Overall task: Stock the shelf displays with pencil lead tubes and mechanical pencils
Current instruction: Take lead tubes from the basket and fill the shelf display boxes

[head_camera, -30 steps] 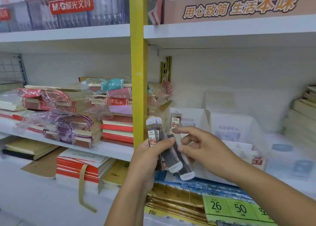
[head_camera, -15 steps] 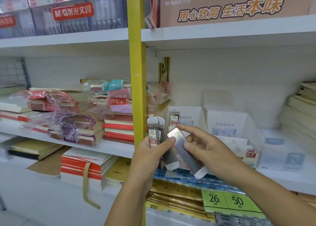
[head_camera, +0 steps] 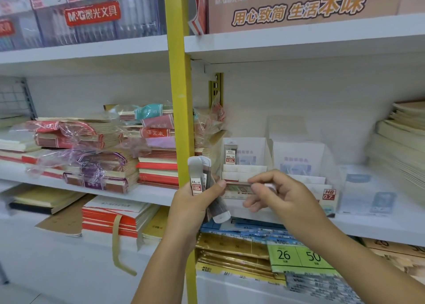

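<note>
**a:** so where are the lead tubes at right now?

**b:** a small bunch of lead tubes [head_camera: 199,177] is held upright in the left hand [head_camera: 192,206], right in front of the yellow upright post [head_camera: 180,96]. the left grip is closed around them, thumb pressed across the front. "0.5" and "100" can be read on the front label. one tube in the bunch is tilted, and its white cap [head_camera: 221,216] is seen poking out below the hand.

**a:** and the right hand?

**b:** a single tube [head_camera: 239,185] is pinched lying sideways between the thumb and fingertips of the right hand [head_camera: 279,193]. it's held just in front of the white display box [head_camera: 247,151], which is set on the shelf [head_camera: 379,225] close to the post, near the shelf's front edge. the left thumb is close to that tube's end; whether they touch can't be told.

**a:** anything already in the box?

**b:** one tube [head_camera: 230,154] is stood upright in the back left of the box. another white box [head_camera: 299,158] is placed just beside it, and a box marked "hb 0.7" [head_camera: 329,196] is seen further along, at the front edge.

**a:** rest of the shelf?

**b:** stacks of notebooks [head_camera: 96,142], some wrapped in plastic, are piled on the other side of the post. green price tags reading 26 and 50 [head_camera: 296,255] are seen on the stock below the shelf.
</note>
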Demonstrator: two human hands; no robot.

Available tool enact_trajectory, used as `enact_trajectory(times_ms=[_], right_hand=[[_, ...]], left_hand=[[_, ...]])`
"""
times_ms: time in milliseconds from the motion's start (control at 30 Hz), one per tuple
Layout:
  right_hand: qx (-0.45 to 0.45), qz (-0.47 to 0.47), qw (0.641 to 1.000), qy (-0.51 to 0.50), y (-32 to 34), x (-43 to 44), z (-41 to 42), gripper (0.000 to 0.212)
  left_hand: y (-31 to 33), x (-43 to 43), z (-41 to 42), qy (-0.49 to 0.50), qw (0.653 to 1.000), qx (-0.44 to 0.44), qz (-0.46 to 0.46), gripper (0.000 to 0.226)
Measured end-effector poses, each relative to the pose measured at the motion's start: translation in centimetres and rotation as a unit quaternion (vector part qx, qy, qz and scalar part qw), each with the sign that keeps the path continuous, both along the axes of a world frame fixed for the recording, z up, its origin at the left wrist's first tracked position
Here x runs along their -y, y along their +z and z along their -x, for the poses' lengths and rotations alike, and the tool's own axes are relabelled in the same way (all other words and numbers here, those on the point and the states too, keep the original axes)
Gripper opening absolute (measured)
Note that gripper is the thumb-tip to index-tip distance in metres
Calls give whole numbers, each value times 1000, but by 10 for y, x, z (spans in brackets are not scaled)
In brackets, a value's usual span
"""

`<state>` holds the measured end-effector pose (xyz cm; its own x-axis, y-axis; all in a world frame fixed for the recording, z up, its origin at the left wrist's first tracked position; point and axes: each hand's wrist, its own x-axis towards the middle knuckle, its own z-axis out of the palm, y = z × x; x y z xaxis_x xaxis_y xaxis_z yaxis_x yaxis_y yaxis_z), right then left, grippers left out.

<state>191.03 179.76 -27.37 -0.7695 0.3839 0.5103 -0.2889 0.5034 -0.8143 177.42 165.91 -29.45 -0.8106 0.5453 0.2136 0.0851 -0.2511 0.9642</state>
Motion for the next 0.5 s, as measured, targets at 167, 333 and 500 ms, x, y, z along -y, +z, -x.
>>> enact_trajectory(times_ms=[167,333,500], right_hand=[[-36,97,995,-19,17,-1,7,14],[-14,130,991,-3,23,-9,12,14],[-14,-5,998,-68,53,-27,22,13]], left_hand=[[-2,-5,-6,2,999,-31,33,3],[-3,-9,-2,-11,1000,-6,23,10],[-5,-14,1,-2,1000,16,2,7]])
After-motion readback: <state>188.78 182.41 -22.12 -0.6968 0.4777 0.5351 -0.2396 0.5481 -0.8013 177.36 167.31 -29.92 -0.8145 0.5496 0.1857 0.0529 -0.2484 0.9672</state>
